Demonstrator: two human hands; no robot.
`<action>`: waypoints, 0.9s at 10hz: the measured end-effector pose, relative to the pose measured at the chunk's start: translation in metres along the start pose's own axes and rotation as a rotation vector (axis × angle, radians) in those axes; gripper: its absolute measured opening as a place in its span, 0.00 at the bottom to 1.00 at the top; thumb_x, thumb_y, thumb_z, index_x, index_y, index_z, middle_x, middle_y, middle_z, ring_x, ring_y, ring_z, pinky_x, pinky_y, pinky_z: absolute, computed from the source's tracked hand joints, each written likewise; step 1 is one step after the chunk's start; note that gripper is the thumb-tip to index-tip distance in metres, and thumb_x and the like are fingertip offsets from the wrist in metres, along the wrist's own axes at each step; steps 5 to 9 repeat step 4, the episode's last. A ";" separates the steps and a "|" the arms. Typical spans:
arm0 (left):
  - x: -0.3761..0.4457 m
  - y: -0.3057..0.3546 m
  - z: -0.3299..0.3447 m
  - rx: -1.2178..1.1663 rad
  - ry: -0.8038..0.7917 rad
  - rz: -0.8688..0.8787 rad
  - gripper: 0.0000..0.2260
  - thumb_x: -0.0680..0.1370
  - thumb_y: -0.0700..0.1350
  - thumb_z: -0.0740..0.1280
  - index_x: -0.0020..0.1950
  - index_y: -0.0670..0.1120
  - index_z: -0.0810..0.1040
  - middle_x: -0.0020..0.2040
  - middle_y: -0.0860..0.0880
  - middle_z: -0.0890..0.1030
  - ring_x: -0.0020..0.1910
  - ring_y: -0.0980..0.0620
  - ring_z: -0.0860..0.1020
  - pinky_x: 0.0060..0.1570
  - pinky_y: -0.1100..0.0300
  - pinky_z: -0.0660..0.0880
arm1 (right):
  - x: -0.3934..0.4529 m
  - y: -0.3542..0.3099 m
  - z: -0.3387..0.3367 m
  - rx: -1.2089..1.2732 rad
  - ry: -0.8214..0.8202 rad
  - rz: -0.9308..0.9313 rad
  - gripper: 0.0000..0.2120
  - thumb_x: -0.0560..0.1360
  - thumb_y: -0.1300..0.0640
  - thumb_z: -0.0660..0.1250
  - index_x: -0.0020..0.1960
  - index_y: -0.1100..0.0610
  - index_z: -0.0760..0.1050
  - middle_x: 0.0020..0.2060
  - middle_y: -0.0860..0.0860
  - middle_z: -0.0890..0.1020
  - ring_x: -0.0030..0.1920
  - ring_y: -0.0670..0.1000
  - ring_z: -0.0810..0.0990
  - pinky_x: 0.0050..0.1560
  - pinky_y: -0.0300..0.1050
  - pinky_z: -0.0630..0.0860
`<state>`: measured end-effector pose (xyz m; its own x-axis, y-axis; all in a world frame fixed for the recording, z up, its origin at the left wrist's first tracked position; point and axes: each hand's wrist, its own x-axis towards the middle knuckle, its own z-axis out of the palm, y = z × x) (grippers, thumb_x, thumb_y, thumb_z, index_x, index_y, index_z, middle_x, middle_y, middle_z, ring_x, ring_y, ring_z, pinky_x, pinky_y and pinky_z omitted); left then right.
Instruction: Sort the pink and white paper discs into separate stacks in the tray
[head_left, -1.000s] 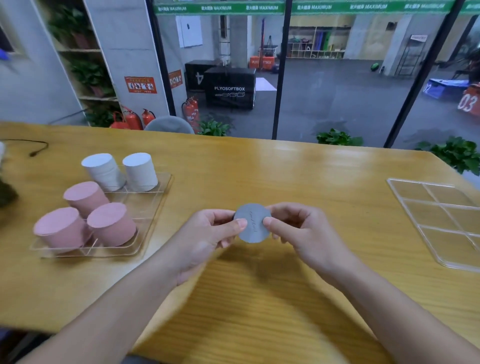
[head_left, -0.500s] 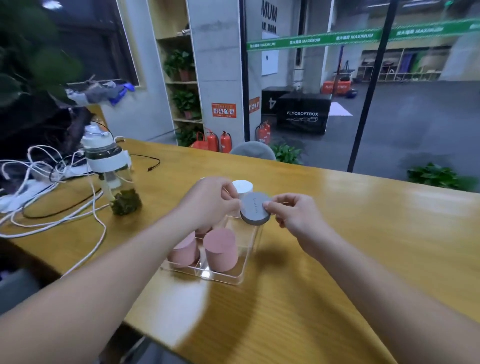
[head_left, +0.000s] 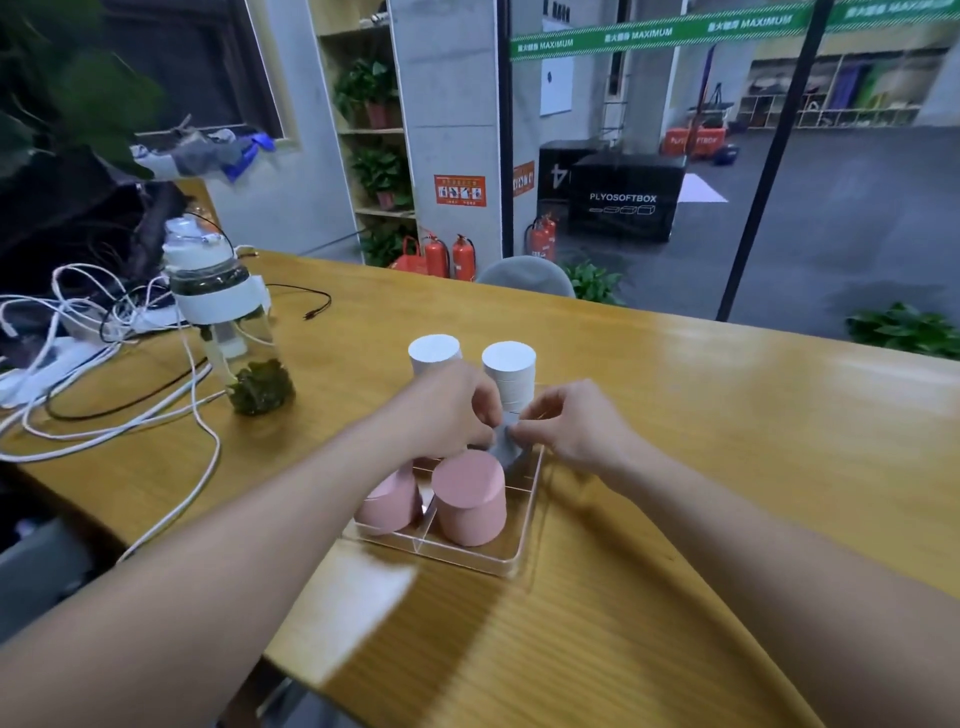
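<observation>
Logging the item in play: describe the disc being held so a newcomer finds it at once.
On the wooden table sits a clear divided tray with pink and white stacks. Above its right middle, both hands pinch one grey disc, tilted on edge; it is the only grey piece.
</observation>
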<state>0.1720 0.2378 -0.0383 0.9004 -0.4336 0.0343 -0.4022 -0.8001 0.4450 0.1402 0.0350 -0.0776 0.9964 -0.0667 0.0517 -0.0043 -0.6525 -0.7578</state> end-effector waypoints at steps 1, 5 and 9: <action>0.005 -0.001 0.005 0.052 0.003 -0.018 0.08 0.73 0.41 0.80 0.45 0.54 0.87 0.44 0.59 0.84 0.45 0.57 0.83 0.45 0.58 0.83 | 0.002 -0.003 0.001 -0.164 0.006 -0.046 0.06 0.73 0.49 0.82 0.43 0.50 0.89 0.39 0.46 0.89 0.39 0.48 0.85 0.37 0.47 0.81; 0.004 -0.004 -0.004 0.003 -0.015 -0.011 0.08 0.79 0.43 0.75 0.46 0.57 0.89 0.43 0.58 0.87 0.46 0.48 0.87 0.49 0.46 0.86 | -0.013 0.012 0.007 -0.113 0.221 -0.121 0.05 0.74 0.53 0.80 0.49 0.50 0.89 0.44 0.44 0.89 0.46 0.46 0.86 0.51 0.50 0.84; 0.004 -0.004 -0.004 0.003 -0.015 -0.011 0.08 0.79 0.43 0.75 0.46 0.57 0.89 0.43 0.58 0.87 0.46 0.48 0.87 0.49 0.46 0.86 | -0.013 0.012 0.007 -0.113 0.221 -0.121 0.05 0.74 0.53 0.80 0.49 0.50 0.89 0.44 0.44 0.89 0.46 0.46 0.86 0.51 0.50 0.84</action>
